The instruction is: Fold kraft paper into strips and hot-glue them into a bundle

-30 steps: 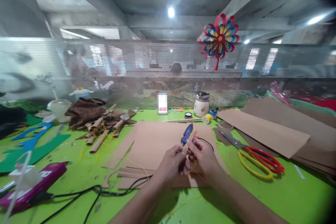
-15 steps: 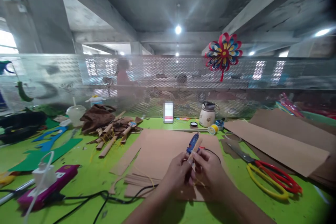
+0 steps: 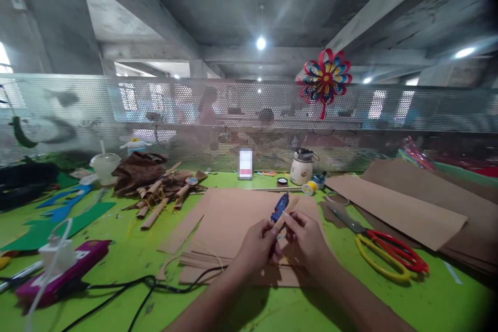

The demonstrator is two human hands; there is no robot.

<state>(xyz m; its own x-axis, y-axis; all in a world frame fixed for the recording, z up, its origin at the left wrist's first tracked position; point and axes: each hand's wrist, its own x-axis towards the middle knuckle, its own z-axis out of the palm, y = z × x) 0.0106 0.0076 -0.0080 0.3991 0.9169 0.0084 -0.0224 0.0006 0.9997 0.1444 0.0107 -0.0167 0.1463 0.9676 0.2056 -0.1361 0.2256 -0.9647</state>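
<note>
Between my two hands is a small brown paper roll [image 3: 292, 206], tilted up to the right. My left hand [image 3: 257, 244] is closed around its lower end. The fingers of my right hand [image 3: 309, 233] pinch its side higher up. Just behind the roll lies a blue glue gun [image 3: 279, 207], partly covered by my hands. Beneath them spreads a large brown paper sheet [image 3: 229, 218], with a stack of brown paper strips [image 3: 202, 260] near its front left. A thin yellow string [image 3: 206, 249] crosses the strips.
Scissors [image 3: 389, 257] with red and yellow handles lie at right, beside brown sheets [image 3: 400, 212]. Paper tubes [image 3: 154, 216] with yellow string lie at left. A black cord [image 3: 187, 289] runs near a purple power strip [image 3: 89, 264]. Behind stand a jar [image 3: 301, 168] and a phone [image 3: 245, 164].
The whole view has shifted slightly, so things appear farther left. My right fingers sit a little differently on the paper roll, and both hands still hold it.
</note>
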